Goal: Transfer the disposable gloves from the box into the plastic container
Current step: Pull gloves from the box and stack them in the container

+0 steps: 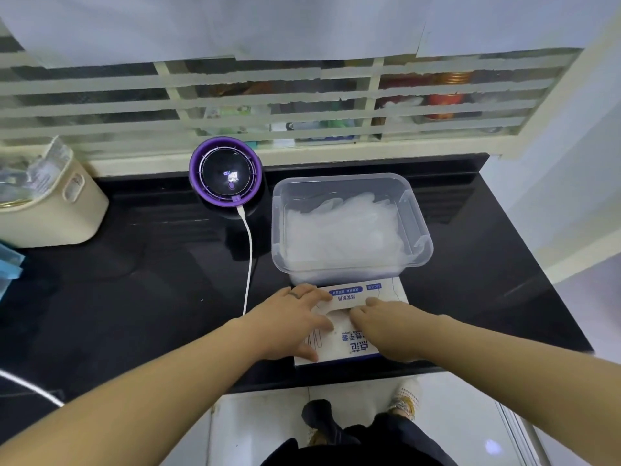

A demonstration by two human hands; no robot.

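White and blue, one box (349,346) lies flat on the black surface (151,280), just beside one clear plastic container (278,230) where a pile of gloves (342,230) rests. Of two hands, the left hand (292,319) presses the box with nearly straight fingers; the right hand (386,327) bends its fingers at the middle opening, and I cannot tell if they pinch anything. Better to keep the box steady and pull any gloves left inside out slowly

The left grip (289,317) and right grip (386,327) are covering much of the box (356,292); at nine o'clock the frame edge is cutting off the cream bin (50,210).
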